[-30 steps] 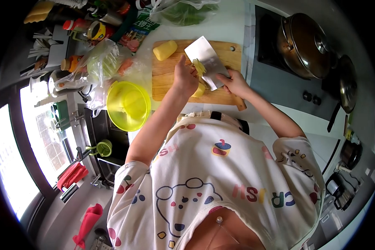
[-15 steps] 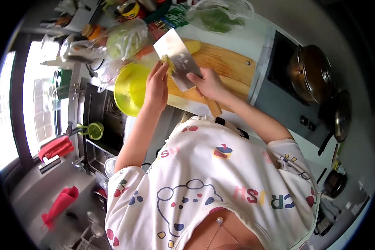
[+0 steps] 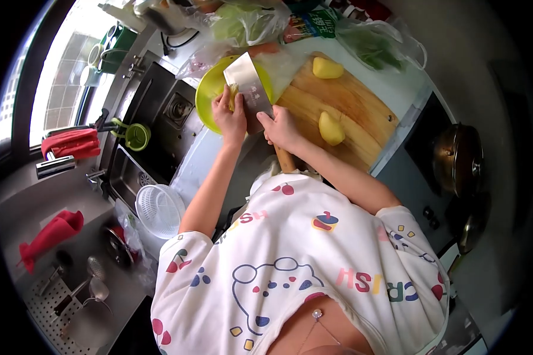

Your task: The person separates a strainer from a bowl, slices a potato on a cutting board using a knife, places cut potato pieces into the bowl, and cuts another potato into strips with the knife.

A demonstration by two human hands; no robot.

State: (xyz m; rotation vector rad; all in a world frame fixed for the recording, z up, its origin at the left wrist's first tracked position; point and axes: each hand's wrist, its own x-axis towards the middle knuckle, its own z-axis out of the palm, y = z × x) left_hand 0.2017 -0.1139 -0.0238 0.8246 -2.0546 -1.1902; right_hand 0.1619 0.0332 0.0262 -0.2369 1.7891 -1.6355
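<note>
Yellow strips [image 3: 234,96], apparently cut potato, are off the board and up against the face of the cleaver, over the green bowl. At far left, a green cup [image 3: 137,136] hangs at the side of the dark sink [image 3: 179,135], and a white basket [image 3: 160,207] stands nearer the person. Next comes the bowl [image 3: 205,94], with the left hand [image 3: 230,120] at its near side; its fingers and thumb are bent in around the strips, though how firmly they press cannot be told. Just to the right is the cleaver [image 3: 250,87], its blade tilted over the bowl; the right hand [image 3: 283,129] is clasped around it where blade meets handle, thumb along the metal. A second ago, blade, strips and both hands were over the cutting board [image 3: 308,100]; now they are at the bowl, which suggests that the work has passed from slicing to moving the cut pieces. Farther right, the board bears two peeled yellow pieces, one at the far edge [image 3: 328,68] and one nearer [image 3: 331,129], neither touched by a hand. A lidded pot [image 3: 456,161] stands beyond.
</note>
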